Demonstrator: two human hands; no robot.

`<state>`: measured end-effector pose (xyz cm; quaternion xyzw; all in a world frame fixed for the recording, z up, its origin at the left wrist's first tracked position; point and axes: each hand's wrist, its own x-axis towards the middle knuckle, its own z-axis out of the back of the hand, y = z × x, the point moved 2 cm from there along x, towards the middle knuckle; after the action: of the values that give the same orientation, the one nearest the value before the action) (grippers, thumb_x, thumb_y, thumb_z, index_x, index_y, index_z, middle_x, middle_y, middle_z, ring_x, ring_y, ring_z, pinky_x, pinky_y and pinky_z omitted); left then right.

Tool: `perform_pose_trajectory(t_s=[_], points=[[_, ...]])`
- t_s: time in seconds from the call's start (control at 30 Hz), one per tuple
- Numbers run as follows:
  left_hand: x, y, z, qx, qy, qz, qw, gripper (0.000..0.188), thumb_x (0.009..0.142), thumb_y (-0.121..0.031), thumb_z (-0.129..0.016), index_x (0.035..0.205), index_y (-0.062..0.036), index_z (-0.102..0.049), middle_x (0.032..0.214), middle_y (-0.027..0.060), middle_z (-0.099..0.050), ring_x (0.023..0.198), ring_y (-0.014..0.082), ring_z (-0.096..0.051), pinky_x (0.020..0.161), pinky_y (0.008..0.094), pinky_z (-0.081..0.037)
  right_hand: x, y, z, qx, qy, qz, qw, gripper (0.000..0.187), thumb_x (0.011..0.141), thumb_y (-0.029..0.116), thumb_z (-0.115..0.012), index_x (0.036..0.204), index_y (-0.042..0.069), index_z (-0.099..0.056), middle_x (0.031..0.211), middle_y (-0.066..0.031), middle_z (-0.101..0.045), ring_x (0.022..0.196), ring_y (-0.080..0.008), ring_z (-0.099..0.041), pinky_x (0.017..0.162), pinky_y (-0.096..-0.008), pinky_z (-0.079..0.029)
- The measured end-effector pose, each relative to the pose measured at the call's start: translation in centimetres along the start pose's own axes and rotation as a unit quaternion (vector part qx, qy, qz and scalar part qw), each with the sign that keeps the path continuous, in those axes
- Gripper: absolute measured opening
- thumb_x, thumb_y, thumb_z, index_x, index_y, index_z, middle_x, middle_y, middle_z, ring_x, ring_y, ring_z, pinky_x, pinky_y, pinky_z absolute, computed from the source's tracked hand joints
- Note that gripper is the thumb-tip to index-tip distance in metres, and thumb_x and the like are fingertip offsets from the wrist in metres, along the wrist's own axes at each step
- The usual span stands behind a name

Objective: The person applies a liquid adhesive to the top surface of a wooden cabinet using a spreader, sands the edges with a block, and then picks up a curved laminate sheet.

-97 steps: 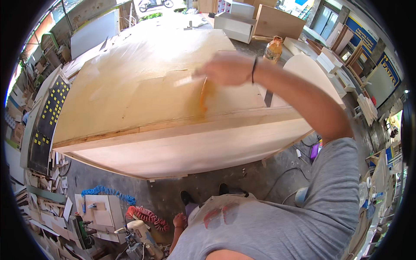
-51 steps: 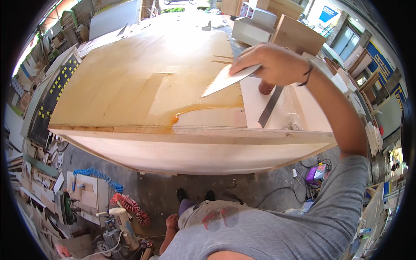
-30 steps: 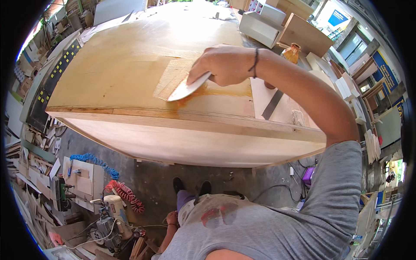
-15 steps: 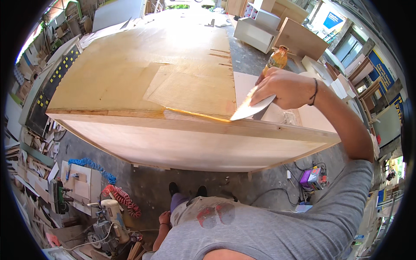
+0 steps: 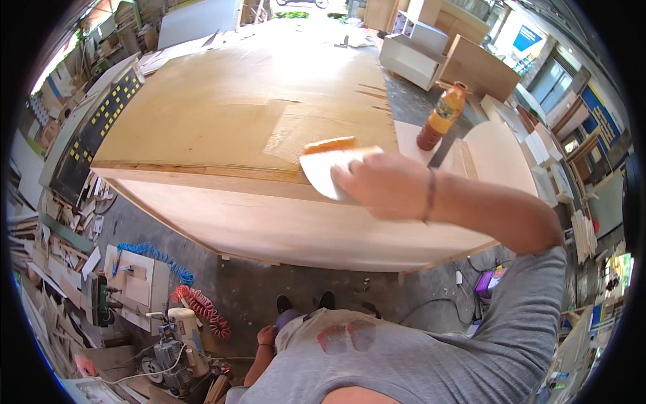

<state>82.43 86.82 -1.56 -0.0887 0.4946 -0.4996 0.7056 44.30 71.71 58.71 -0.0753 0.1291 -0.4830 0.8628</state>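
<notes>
Clamps the right grip (image 5: 387, 185) on a pale flat spreader (image 5: 318, 175), placed over the near edge of the amber-toned plywood panel (image 5: 202, 124), with orange paste (image 5: 330, 145) along the spreader's far edge; cannot tell whether pressed to the wood. Hangs the left grip (image 5: 267, 334) low beside the thigh with curled fingers; cannot tell whether around anything. Includes, to the right, an amber bottle (image 5: 442, 118) standing just beside a dark flat strip (image 5: 441, 153).
</notes>
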Motion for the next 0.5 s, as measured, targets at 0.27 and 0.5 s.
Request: perform_pose_trajectory(t_s=[0.27,0.5], points=[[-1.2,4.1,2.0,-0.010,-0.005,0.022,1.000,0.032,0.072,-0.036,-0.065,0.088,-0.0089,-0.069,0.085,0.0112,-0.067,0.081,0.0232,-0.064,0.074,0.0340,-0.048,10.5,-8.6,3.0,0.087,-0.095,-0.111,0.986,0.043,0.073,0.005,-0.044,0.114,0.005,-0.056,0.103,-0.0222,-0.059,0.093,-0.0336,-0.058,0.081,-0.0405,-0.047],[-0.2,7.3,4.4,-0.006,0.023,-0.040,0.999,0.027,0.076,-0.032,-0.062,0.083,-0.0078,-0.069,0.084,0.0105,-0.067,0.075,0.0219,-0.063,0.069,0.0348,-0.048,14.8,-9.6,1.9,0.128,-0.026,-0.178,0.975,0.044,0.072,0.006,-0.047,0.115,0.010,-0.057,0.103,-0.0195,-0.061,0.092,-0.0336,-0.058,0.081,-0.0384,-0.046]])
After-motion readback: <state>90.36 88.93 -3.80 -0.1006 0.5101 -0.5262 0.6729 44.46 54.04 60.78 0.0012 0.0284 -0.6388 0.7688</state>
